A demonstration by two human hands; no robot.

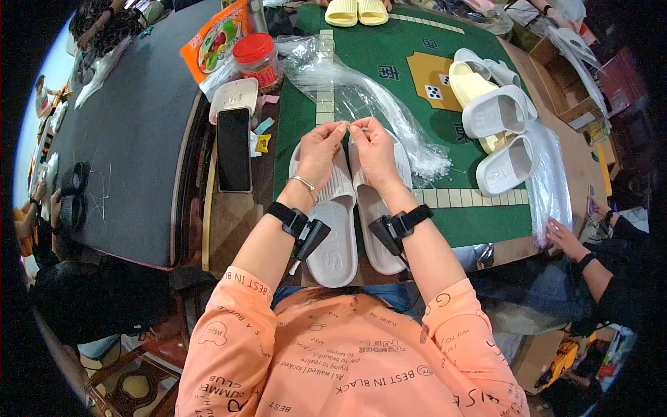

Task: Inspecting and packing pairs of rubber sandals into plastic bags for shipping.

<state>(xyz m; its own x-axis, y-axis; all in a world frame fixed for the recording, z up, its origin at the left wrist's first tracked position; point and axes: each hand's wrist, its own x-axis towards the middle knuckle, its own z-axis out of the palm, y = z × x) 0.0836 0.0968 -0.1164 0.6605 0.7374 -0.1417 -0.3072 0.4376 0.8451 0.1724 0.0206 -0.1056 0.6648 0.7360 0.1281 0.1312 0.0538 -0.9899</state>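
Note:
Two light grey slide slippers lie side by side at the table's front edge, the left slipper (332,240) and the right slipper (375,243) both with open heels toward me. My left hand (319,151) and my right hand (379,151) meet above their straps. Thumbs and fingers of both hands are pinched together tip to tip. Whatever sits between them is too small to make out. Just beyond my right hand lies a long bundle of thin transparent plastic strands (417,142), spilling out of a transparent bag (306,59).
More grey slippers (504,170) and a pale yellow slipper (464,83) pile up at the right, beside plastic bags (549,174). A black phone (234,149) and red-lidded jar (256,59) stand left. Yellow slippers (356,12) sit at the far edge. A co-worker's hand (566,236) is at right.

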